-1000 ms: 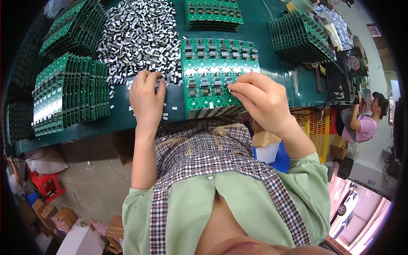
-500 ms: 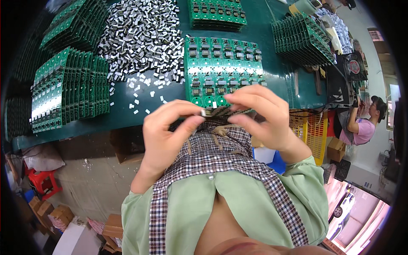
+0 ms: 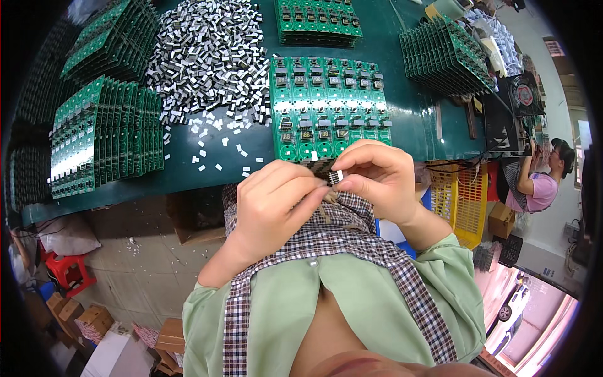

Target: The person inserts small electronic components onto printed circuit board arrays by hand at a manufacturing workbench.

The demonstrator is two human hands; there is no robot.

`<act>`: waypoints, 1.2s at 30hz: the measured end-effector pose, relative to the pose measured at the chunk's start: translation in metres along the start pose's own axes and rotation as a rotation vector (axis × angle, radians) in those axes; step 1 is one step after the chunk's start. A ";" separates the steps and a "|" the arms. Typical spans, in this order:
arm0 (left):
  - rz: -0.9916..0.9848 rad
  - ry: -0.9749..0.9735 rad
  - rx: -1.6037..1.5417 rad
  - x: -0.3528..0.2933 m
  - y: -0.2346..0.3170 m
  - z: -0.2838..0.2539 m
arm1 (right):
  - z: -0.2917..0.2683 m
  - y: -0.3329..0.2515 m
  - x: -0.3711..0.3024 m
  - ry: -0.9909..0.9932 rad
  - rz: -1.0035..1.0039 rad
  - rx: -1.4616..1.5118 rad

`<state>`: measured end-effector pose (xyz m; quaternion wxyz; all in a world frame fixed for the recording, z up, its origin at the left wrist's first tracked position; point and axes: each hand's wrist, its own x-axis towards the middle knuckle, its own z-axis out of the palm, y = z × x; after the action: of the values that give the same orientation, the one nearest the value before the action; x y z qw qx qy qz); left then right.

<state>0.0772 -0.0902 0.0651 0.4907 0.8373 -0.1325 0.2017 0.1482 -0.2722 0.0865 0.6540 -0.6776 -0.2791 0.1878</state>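
Note:
My right hand (image 3: 383, 182) pinches a small white digit display (image 3: 338, 177) between thumb and forefinger, its row of thin pins toward the left. Close against those pins is my left hand (image 3: 279, 198), thumb and forefinger pressed together; whatever they hold is hidden. Both hands are in front of the table edge, over my lap. Just beyond them lies a green circuit board panel (image 3: 330, 103) with rows of dark digit displays. Its lower right part has spots with no display. To its left spreads a big heap of loose black-and-white displays (image 3: 207, 63).
Stacks of green panels stand at left (image 3: 107, 138), far left (image 3: 110, 41) and right (image 3: 446, 56). Another panel stack (image 3: 319, 22) lies behind. A yellow plastic crate (image 3: 461, 201) is below the table at right. Further right, a person in pink (image 3: 541, 188) works.
The small display, earlier at my left fingertips, is now between my right thumb and forefinger. My left hand has moved right, and the two hands have come together.

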 end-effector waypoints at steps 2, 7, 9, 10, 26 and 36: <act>-0.008 0.059 0.002 0.003 0.003 0.003 | 0.000 0.001 0.000 -0.003 0.037 0.068; -0.108 0.119 -0.209 0.003 0.006 0.003 | 0.003 -0.001 0.001 0.008 -0.120 -0.126; -0.081 0.117 -0.210 0.002 0.003 0.003 | 0.002 0.000 0.002 -0.012 -0.132 -0.123; -0.053 0.114 -0.211 0.002 0.002 0.004 | 0.001 0.000 0.002 -0.031 -0.144 -0.121; 0.170 0.077 -0.112 0.002 -0.008 0.004 | -0.007 0.002 0.009 -0.175 -0.304 -0.343; 0.219 0.091 -0.147 0.001 -0.013 0.009 | -0.006 -0.002 0.003 -0.152 -0.369 -0.444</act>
<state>0.0848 -0.0920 0.0519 0.5312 0.7696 -0.2150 0.2815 0.1540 -0.2751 0.0888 0.4901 -0.7259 -0.4800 0.0501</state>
